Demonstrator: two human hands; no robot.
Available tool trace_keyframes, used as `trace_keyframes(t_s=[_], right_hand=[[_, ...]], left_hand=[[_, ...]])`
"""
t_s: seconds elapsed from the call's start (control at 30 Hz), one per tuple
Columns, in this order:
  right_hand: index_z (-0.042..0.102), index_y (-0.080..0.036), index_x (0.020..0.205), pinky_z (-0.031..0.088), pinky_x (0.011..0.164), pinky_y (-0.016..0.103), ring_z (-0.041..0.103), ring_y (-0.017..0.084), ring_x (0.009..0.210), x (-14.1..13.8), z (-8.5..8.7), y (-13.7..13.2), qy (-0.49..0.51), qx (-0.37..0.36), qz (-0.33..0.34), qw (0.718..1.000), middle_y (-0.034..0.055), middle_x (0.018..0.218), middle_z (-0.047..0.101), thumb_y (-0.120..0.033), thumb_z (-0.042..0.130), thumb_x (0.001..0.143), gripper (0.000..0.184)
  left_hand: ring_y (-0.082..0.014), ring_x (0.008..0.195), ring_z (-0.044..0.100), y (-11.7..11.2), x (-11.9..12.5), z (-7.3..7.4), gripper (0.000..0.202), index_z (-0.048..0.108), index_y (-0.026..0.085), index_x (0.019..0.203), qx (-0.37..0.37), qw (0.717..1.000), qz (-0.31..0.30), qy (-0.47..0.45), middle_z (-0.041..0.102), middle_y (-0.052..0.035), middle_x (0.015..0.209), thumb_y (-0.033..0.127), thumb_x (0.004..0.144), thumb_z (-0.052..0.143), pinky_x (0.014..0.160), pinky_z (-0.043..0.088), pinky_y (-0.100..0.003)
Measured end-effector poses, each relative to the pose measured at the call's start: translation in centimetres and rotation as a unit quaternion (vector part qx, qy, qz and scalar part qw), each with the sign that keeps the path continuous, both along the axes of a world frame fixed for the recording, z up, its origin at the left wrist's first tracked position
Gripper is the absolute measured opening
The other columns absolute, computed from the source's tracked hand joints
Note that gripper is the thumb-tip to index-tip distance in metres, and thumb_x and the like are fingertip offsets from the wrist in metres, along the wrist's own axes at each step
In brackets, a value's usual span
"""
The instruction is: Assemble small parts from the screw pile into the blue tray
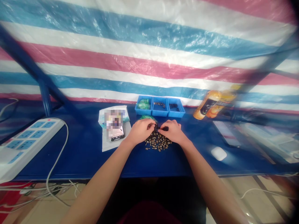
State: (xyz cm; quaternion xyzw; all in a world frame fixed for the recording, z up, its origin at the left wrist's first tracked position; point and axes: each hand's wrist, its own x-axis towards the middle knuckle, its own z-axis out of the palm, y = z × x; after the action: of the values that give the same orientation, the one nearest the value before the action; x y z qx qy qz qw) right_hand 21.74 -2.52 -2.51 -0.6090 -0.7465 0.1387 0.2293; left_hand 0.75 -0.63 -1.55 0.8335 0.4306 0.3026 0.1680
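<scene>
My left hand [140,130] and my right hand [173,132] meet over a heap of small brass-coloured metal parts [158,143] on the blue table [93,155]. Both hands have their fingers pinched together around small dark pieces between them [159,127]; what exactly each holds is too small to name. A bit of green plastic [147,117] shows just behind my left hand.
Three small blue bins [160,106] stand at the back, holding green bits, brass parts and dark parts. A phone [116,129] lies on a white sheet to the left. A power strip [25,140] sits far left, bottles [211,104] back right, a white mouse-like object [219,153] right.
</scene>
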Motion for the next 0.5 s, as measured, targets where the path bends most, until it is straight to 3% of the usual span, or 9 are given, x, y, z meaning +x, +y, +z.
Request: trace_keyframes(t_s=[0.3, 0.5], right_hand=[[0.075, -0.03, 0.085, 0.033, 0.09, 0.044, 0.054, 0.027, 0.105, 0.05, 0.14, 0.22, 0.041, 0.008, 0.009, 0.999, 0.0032, 0.099, 0.071, -0.044, 0.062, 0.09, 0.019], [0.068, -0.024, 0.08, 0.04, 0.085, 0.035, 0.059, 0.021, 0.09, -0.18, 0.88, 0.01, 0.14, 0.031, 0.017, 0.99, 0.0015, 0.088, 0.072, -0.045, 0.056, 0.093, 0.027]], left_hand=[[-0.0187, 0.086, 0.067, 0.03, 0.0, -0.01, 0.022, 0.071, 0.026, 0.1, 0.0, 1.0, -0.001, -0.006, 0.074, -0.001, 0.102, 0.027, 0.093, 0.05, 0.08, 0.05, -0.03], [-0.0164, 0.073, 0.063, -0.33, 0.22, 0.47, 0.018, 0.069, 0.026, 0.099, -0.03, 0.998, -0.054, -0.019, 0.071, 0.0001, 0.085, 0.038, 0.09, 0.059, 0.068, 0.048, -0.028]])
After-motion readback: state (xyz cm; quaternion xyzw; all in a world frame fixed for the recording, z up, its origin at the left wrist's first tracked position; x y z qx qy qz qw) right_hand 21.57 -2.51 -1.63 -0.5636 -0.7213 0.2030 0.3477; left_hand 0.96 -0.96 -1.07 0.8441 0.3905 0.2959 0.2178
